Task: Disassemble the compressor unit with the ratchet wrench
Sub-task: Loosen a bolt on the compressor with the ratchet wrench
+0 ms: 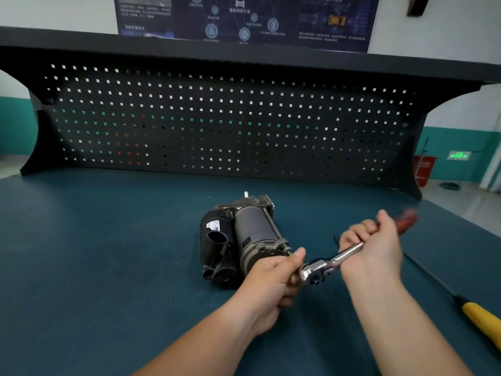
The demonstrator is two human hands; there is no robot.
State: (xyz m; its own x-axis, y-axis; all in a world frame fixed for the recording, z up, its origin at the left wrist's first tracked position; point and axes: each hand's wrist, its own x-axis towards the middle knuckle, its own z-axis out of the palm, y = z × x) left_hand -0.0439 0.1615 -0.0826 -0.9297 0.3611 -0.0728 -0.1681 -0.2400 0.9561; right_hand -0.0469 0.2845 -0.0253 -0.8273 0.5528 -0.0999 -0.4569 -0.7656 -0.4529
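The compressor unit (238,237), dark grey with a cylindrical motor and a black housing, lies on the dark teal bench top (108,253). My right hand (374,240) grips the handle of a chrome ratchet wrench (333,260), whose red grip end sticks out blurred beyond my fist. The wrench's head is just right of the compressor's near end. My left hand (273,280) holds the wrench head, thumb on top, fingers curled under it, close against the compressor's front flange.
A long screwdriver with a yellow handle (479,320) lies at the bench's right side, its black shaft running toward my right hand. A black pegboard back panel (217,118) closes off the rear. The bench's right edge drops to the floor.
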